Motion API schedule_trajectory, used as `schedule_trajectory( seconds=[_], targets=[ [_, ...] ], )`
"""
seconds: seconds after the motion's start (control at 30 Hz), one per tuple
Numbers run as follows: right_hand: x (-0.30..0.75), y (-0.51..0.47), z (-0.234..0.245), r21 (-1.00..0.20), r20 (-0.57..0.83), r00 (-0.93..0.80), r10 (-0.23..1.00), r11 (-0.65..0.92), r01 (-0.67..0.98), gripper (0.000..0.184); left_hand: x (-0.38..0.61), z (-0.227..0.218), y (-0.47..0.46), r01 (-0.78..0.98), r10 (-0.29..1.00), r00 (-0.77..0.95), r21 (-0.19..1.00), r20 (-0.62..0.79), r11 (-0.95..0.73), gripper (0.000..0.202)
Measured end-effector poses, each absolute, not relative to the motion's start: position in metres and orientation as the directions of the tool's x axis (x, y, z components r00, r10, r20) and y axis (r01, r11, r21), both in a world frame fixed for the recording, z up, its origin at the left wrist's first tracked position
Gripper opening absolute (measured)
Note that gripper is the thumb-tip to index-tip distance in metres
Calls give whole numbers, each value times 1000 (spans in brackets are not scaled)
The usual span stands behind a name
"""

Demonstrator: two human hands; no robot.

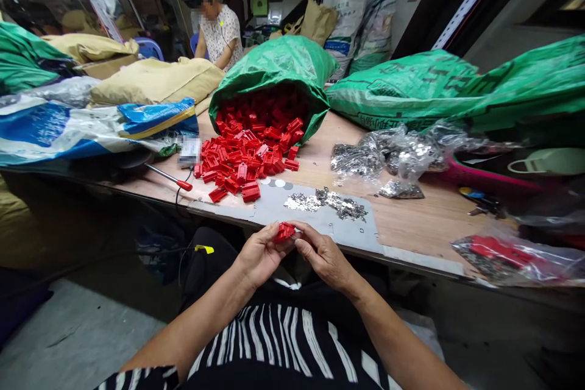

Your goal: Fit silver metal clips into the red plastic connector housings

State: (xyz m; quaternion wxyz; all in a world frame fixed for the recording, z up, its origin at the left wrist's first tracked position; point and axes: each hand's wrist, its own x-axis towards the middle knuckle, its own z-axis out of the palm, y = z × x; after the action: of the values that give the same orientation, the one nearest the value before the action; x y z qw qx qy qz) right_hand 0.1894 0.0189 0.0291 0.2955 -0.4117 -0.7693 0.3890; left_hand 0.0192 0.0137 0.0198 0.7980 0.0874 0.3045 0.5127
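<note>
My left hand (259,254) and my right hand (321,254) meet just below the table's front edge, both with fingers curled around one small red plastic part (284,231). Straight ahead on the wooden table (411,219) lies a heap of the same red plastic parts (244,155), spilling from an open green sack (278,64). A small scatter of shiny metal pieces (326,201) rests on a grey sheet (274,204) right beyond my hands.
Clear bags of metal pieces (388,155) lie at centre right, another green sack (457,88) behind them. A red-handled tool (171,178) lies left of the heap. A bag with red parts (512,253) sits at right. Another person (217,27) sits at the far end.
</note>
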Motion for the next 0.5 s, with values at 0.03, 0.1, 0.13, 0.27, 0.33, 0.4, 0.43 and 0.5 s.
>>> schedule_trajectory(
  seconds=[0.03,0.1,0.13,0.27,0.33,0.4,0.43,0.5],
  targets=[
    [189,19,29,-833,151,-485,861,375,406,38,20,20,13,-773,861,298,425,-412,471,11],
    [189,18,28,-806,186,-474,861,410,427,36,21,19,12,-784,848,314,388,-427,485,16],
    [189,18,27,-794,200,-464,863,421,440,35,22,18,11,-787,846,315,380,-430,486,17],
    [186,20,21,-806,229,-396,889,401,435,32,25,16,9,-784,850,294,399,-437,476,13],
    [184,21,19,-827,231,-368,901,381,413,32,25,15,9,-785,850,289,400,-440,474,12],
    [184,22,18,-840,212,-362,908,359,408,33,24,12,8,-784,847,293,395,-444,478,11],
    [184,22,18,-843,195,-362,911,345,413,34,22,10,8,-778,844,299,398,-445,486,10],
    [187,23,18,-844,156,-356,921,312,436,36,18,3,6,-743,831,323,423,-452,518,11]
  ],
)
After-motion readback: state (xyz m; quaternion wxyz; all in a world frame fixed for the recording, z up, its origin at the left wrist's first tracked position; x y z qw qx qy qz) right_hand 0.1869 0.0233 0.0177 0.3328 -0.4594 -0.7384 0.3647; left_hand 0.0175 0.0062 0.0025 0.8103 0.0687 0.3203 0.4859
